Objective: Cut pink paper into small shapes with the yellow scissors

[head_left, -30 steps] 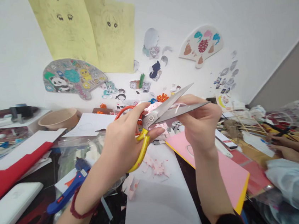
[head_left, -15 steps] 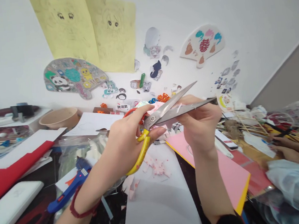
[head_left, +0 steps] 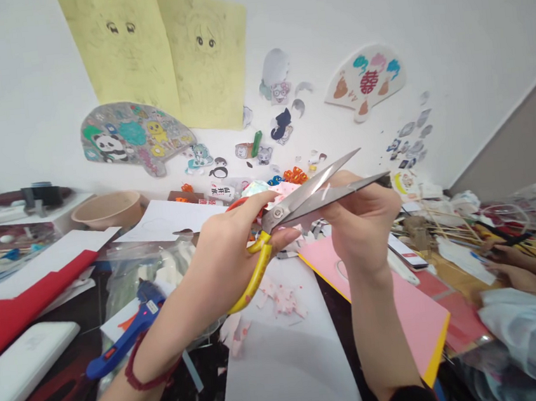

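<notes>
Head view: red-and-yellow-handled metal scissors (head_left: pixel 298 210), parted wide, above a white paper sheet (head_left: pixel 285 364)
Left hand (head_left: pixel 220 250): mine, gripping them
Right hand (head_left: pixel 360 216): curled behind; its hold I cannot tell
Scissors: best closed slowly, clear of skin

Soft, bright light washes the white wall (head_left: pixel 460 21); the scissors (head_left: pixel 296 208) glint; everything stretches and softens towards the edges.
</notes>
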Motion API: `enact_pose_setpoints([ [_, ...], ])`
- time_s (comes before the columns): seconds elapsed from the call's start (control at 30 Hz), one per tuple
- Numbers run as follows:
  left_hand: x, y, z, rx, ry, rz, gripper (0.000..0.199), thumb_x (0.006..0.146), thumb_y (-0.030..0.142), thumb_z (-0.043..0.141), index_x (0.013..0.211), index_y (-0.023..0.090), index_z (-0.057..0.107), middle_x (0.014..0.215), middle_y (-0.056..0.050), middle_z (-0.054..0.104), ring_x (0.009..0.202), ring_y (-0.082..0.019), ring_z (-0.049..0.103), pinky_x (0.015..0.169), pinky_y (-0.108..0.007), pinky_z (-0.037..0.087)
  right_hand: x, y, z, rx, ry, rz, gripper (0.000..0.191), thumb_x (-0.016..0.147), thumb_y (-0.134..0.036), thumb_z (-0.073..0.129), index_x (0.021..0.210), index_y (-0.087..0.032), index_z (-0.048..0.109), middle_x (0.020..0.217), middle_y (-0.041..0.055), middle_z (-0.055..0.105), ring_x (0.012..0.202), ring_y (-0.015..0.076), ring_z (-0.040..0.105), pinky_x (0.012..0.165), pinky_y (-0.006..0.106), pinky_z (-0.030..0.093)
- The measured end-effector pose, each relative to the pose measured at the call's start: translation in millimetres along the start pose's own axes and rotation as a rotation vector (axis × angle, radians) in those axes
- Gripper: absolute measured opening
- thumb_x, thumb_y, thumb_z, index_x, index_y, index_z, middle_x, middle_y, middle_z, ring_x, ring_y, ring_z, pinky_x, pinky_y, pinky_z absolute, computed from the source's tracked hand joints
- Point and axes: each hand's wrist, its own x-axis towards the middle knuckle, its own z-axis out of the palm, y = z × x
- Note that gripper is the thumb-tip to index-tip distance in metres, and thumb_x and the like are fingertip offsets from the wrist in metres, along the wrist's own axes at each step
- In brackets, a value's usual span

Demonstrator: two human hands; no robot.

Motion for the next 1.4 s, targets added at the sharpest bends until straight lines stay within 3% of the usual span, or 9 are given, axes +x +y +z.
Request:
enact_pose_setpoints([
  [0.43,-0.1,2.0,-5.5,0.052,-0.05,-0.04,0.034,0.095,0.04,0.068,0.119,0.016,0.068,0.072,0.002,0.064,0.056,-0.012,0.05,0.056,-0.024,0.034,2.3,-0.2,-10.8,0.029,-0.058,-0.05,0.007,0.077,-0.023,0.085,0.076,-0.026,0.079,0.073,0.0008,0.074,0.069,0.0189,0.067,0.062,0.035,0.051],
  [0.73,0.2,3.0,-3.9,0.01,-0.054,-0.013,0.027,0.094,0.034,0.071,0.111,0.014,0.07,0.067,0.005,0.06,0.052,-0.009,0.041,0.054,-0.021,0.032,5.2,-1.5,-18.0,-0.027,-0.078,-0.178,0.02,0.076,-0.008,0.08,0.08,-0.027,0.079,0.075,-0.0021,0.076,0.065,0.0162,0.066,0.056,0.032,0.048],
  [1.03,-1.0,2.9,-3.8,0.059,-0.007,0.094,0.031,0.095,0.039,0.071,0.106,0.01,0.071,0.064,0.005,0.059,0.051,-0.008,0.043,0.053,-0.019,0.034,5.7,-6.5,-23.9,-0.033,-0.105,-0.154,0.028,0.073,0.0,0.074,0.08,-0.027,0.08,0.078,-0.0011,0.078,0.07,0.0199,0.072,0.055,0.033,0.049],
  [1.2,-2.2,2.2,-5.0,0.063,-0.033,0.081,0.032,0.092,0.038,0.074,0.107,0.01,0.072,0.065,0.005,0.06,0.053,-0.008,0.045,0.053,-0.019,0.035,7.6,-10.1,-28.6,-0.039,-0.141,-0.175,0.035,0.07,0.005,0.074,0.081,-0.028,0.08,0.079,-0.0029,0.079,0.069,0.0168,0.069,0.058,0.031,0.05],
  [1.4,-2.3,-0.6,-5.5,0.035,-0.053,0.057,0.028,0.092,0.039,0.074,0.101,0.013,0.073,0.063,0.007,0.051,0.052,-0.007,0.038,0.051,-0.019,0.03,6.7,-13.9,-28.6,-0.062,-0.137,-0.065,0.024,0.072,-0.001,0.075,0.075,-0.025,0.079,0.075,-0.0002,0.076,0.069,0.0184,0.069,0.06,0.033,0.053],
])
